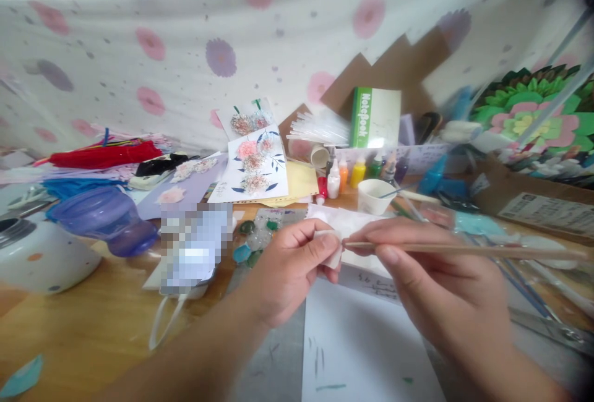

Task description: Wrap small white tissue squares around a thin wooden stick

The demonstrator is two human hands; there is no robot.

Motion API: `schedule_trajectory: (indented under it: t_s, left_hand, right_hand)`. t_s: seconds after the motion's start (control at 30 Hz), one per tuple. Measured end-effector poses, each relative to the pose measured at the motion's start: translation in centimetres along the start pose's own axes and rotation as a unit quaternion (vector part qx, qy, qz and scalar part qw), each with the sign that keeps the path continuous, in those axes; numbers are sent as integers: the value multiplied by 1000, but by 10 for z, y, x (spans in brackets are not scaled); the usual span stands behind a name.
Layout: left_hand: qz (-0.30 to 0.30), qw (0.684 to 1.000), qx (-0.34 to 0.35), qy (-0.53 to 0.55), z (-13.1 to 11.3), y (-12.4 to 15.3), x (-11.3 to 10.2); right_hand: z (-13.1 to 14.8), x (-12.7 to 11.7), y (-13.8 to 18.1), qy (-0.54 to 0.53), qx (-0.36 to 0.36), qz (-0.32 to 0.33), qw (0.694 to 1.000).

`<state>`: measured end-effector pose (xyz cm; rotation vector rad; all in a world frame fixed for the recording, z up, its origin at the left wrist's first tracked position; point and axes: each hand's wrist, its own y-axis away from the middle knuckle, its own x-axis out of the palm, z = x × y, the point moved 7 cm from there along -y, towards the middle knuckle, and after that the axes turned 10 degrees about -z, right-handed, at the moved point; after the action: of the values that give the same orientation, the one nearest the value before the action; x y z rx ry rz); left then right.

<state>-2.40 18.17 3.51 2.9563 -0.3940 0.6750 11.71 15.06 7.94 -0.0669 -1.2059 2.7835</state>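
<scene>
My left hand (290, 269) pinches a small folded white piece, like paper or tissue (335, 258), between thumb and fingers. In my right hand (440, 287) is a slender wooden stick (520, 252), gripped like a pen with its long end reaching right. The stick's near tip meets or almost touches the white piece; whether it is a brush tip cannot be made out. Both hands are above a white sheet (362, 346) with a few green paint strokes. Right behind them lies a white paper (325, 213), partly covered by the hands.
Behind the hands stand a paper cup (375, 196) and several paint bottles (357, 171). To the left are a blurred phone (192, 260) with a cable, a purple bowl (106, 216) and a white jar (51, 260). At right sit brushes (524, 284) and a cardboard box (542, 204).
</scene>
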Motion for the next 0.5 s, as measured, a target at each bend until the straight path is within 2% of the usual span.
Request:
schedule_trajectory:
  t_s: [0.1, 0.27, 0.37, 0.5]
  left_hand:
    - [-29, 996, 38, -81, -5, 1, -5]
    - [-106, 959, 81, -251, -14, 3, -11]
    - [-109, 952, 88, -274, -16, 4, -9]
    - [-81, 958, 93, -260, -17, 4, -7]
  right_hand:
    - [-2, -2, 0, -2, 8, -11, 1000]
    - [1, -2, -1, 4, 3, -11, 1000]
    - [3, 0, -1, 13, -14, 0, 1000]
    - [3, 1, -2, 14, -25, 0, 1000]
